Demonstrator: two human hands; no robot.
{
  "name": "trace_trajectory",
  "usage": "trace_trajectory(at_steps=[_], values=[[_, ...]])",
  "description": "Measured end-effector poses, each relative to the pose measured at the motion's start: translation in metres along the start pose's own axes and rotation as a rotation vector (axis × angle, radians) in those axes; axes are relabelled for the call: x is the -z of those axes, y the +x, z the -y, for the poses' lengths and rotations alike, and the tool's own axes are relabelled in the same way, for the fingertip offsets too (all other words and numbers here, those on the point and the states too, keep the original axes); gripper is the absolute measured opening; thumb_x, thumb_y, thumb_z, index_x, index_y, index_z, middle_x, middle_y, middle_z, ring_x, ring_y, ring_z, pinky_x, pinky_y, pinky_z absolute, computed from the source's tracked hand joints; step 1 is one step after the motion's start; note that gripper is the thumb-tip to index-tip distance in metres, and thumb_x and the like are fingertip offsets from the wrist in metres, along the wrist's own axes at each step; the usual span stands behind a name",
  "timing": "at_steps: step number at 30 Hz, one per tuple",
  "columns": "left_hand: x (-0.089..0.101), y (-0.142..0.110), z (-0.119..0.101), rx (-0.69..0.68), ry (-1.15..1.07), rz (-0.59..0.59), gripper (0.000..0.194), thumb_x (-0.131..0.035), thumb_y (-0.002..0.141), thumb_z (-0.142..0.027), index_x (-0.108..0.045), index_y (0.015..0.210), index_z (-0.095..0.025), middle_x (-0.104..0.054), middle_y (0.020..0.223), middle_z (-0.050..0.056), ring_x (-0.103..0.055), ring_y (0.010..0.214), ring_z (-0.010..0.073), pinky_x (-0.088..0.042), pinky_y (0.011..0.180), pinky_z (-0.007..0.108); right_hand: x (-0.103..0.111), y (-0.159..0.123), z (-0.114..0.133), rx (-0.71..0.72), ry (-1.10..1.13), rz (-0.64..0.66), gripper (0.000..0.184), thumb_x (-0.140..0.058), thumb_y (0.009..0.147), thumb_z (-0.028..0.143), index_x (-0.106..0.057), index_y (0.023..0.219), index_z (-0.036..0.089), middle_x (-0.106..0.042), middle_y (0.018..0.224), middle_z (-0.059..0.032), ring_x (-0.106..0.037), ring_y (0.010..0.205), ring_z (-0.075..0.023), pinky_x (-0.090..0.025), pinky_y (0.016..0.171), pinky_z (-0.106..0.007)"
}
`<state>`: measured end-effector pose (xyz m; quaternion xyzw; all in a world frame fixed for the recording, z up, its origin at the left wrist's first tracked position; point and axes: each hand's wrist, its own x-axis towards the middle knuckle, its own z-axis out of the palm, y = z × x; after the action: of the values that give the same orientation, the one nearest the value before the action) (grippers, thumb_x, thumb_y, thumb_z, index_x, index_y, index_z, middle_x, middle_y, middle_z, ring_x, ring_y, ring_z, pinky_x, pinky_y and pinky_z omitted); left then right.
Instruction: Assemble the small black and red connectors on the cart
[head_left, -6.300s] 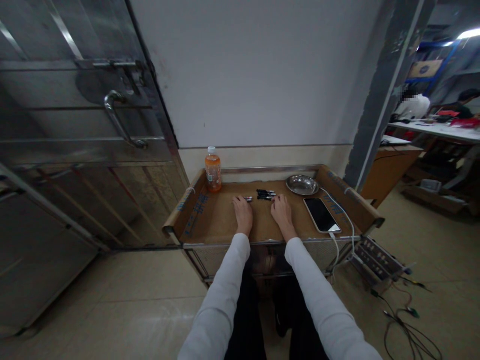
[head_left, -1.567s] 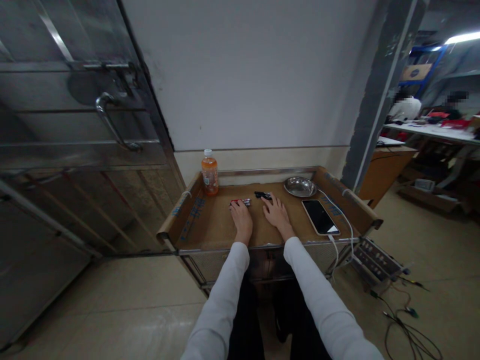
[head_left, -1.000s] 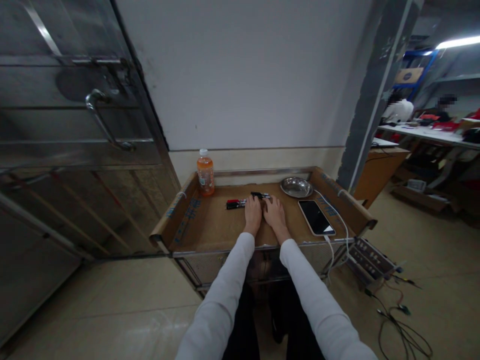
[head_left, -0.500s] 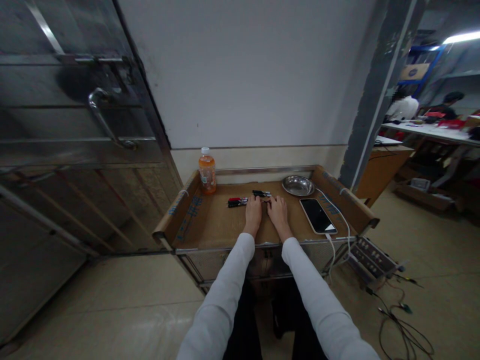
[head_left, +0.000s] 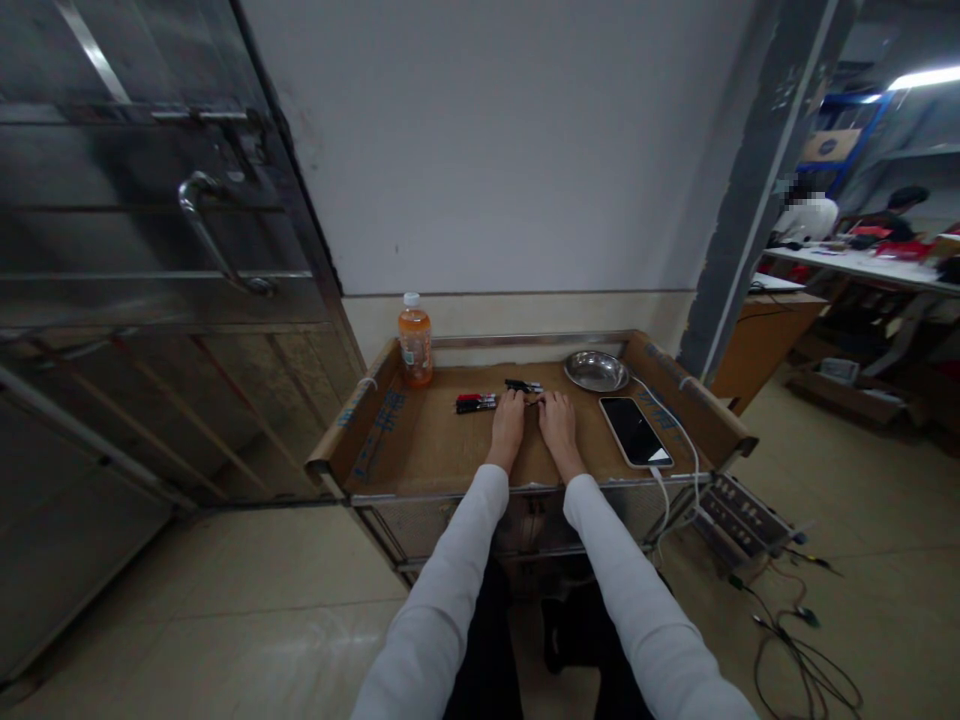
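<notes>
My left hand and my right hand work close together over the cardboard-lined cart top. Their fingers are closed, and a thin dark piece shows in the narrow gap between the fingertips, too small to name. Left of my left hand lie a red marker pen and a black marker pen, side by side, their right ends next to my fingers. More black marker pens lie just beyond the hands.
An orange drink bottle stands at the back left. At the right are a shallow metal dish and a phone on a white cable. Raised sides edge the cart. Cables lie on the floor.
My right hand has shifted very slightly, and the gap between the hands looks a little wider. The pens, bottle, dish and phone stay put.
</notes>
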<state>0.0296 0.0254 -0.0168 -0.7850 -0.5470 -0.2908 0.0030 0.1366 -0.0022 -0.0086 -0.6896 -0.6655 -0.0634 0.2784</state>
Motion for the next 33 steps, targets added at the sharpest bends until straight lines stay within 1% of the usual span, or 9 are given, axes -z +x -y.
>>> trace_trajectory(at_steps=[4, 11, 14, 19, 24, 26, 29, 31, 33], values=[[0.001, 0.000, 0.000, -0.010, -0.021, 0.001, 0.023, -0.036, 0.091, -0.007, -0.056, 0.100, -0.013, -0.060, 0.103, 0.010, -0.055, 0.102, 0.0182, -0.043, 0.093, 0.033, -0.004, 0.002, -0.002, -0.020, 0.064, -0.028, 0.028, -0.036, 0.090, 0.010, -0.061, 0.100, 0.014, -0.063, 0.100, -0.0115, -0.052, 0.098, -0.0211, -0.036, 0.087, -0.032], [0.006, 0.000, -0.004, -0.030, -0.034, 0.037, 0.021, -0.037, 0.091, -0.007, -0.054, 0.102, -0.012, -0.060, 0.107, 0.011, -0.055, 0.104, 0.0177, -0.044, 0.094, 0.032, -0.006, 0.002, -0.005, -0.033, 0.182, -0.099, 0.025, -0.038, 0.090, 0.014, -0.060, 0.100, 0.015, -0.063, 0.101, -0.0097, -0.053, 0.097, -0.0197, -0.036, 0.087, -0.030], [0.009, 0.000, -0.006, -0.045, -0.061, 0.035, 0.022, -0.037, 0.091, -0.006, -0.052, 0.104, -0.013, -0.060, 0.109, 0.011, -0.056, 0.105, 0.0175, -0.044, 0.094, 0.031, -0.006, 0.003, -0.005, -0.004, 0.182, -0.079, 0.023, -0.040, 0.090, 0.014, -0.060, 0.101, 0.015, -0.062, 0.102, -0.0093, -0.053, 0.098, -0.0192, -0.037, 0.088, -0.030], [0.012, -0.001, -0.009, -0.016, -0.100, -0.018, 0.025, -0.035, 0.092, -0.008, -0.047, 0.113, -0.013, -0.061, 0.110, 0.012, -0.058, 0.104, 0.0167, -0.046, 0.092, 0.031, -0.004, 0.002, -0.002, 0.060, 0.124, -0.032, 0.025, -0.045, 0.088, 0.015, -0.058, 0.109, 0.015, -0.060, 0.106, -0.0095, -0.053, 0.100, -0.0189, -0.038, 0.087, -0.029], [0.011, 0.000, -0.010, -0.036, -0.072, -0.025, 0.027, -0.036, 0.092, -0.011, -0.048, 0.116, -0.013, -0.063, 0.109, 0.013, -0.060, 0.103, 0.0180, -0.047, 0.091, 0.031, 0.002, -0.001, 0.000, -0.001, 0.052, -0.020, 0.025, -0.044, 0.091, 0.020, -0.059, 0.110, 0.018, -0.062, 0.106, -0.0094, -0.053, 0.100, -0.0200, -0.036, 0.087, -0.030], [0.009, 0.000, -0.009, -0.069, -0.043, -0.041, 0.034, -0.037, 0.091, -0.011, -0.046, 0.123, -0.012, -0.060, 0.119, 0.015, -0.056, 0.113, 0.0195, -0.044, 0.097, 0.034, 0.003, -0.001, 0.001, -0.013, 0.045, -0.021, 0.024, -0.043, 0.092, 0.022, -0.059, 0.110, 0.018, -0.063, 0.105, -0.0095, -0.053, 0.100, -0.0199, -0.035, 0.087, -0.030], [0.005, 0.000, -0.007, -0.092, -0.003, -0.020, 0.044, -0.037, 0.090, -0.014, -0.040, 0.134, -0.014, -0.049, 0.136, 0.016, -0.043, 0.130, 0.0223, -0.036, 0.106, 0.040, 0.004, -0.001, 0.001, -0.019, 0.049, -0.035, 0.024, -0.041, 0.094, 0.026, -0.061, 0.106, 0.018, -0.063, 0.104, -0.0093, -0.053, 0.098, -0.0194, -0.035, 0.086, -0.030], [0.003, -0.001, -0.006, -0.089, 0.013, 0.019, 0.045, -0.038, 0.090, -0.017, -0.040, 0.135, -0.017, -0.046, 0.140, 0.014, -0.037, 0.134, 0.0239, -0.032, 0.108, 0.044, 0.005, -0.001, 0.001, -0.035, 0.055, -0.057, 0.025, -0.040, 0.095, 0.027, -0.061, 0.105, 0.018, -0.063, 0.103, -0.0091, -0.053, 0.096, -0.0192, -0.034, 0.084, -0.029], [0.003, -0.001, -0.006, -0.088, 0.023, 0.032, 0.043, -0.039, 0.090, -0.018, -0.044, 0.133, -0.018, -0.049, 0.138, 0.012, -0.037, 0.134, 0.0244, -0.030, 0.109, 0.045, 0.005, -0.001, 0.001, -0.053, 0.060, -0.080, 0.026, -0.039, 0.095, 0.027, -0.062, 0.104, 0.018, -0.063, 0.102, -0.0087, -0.053, 0.095, -0.0191, -0.034, 0.083, -0.029]])
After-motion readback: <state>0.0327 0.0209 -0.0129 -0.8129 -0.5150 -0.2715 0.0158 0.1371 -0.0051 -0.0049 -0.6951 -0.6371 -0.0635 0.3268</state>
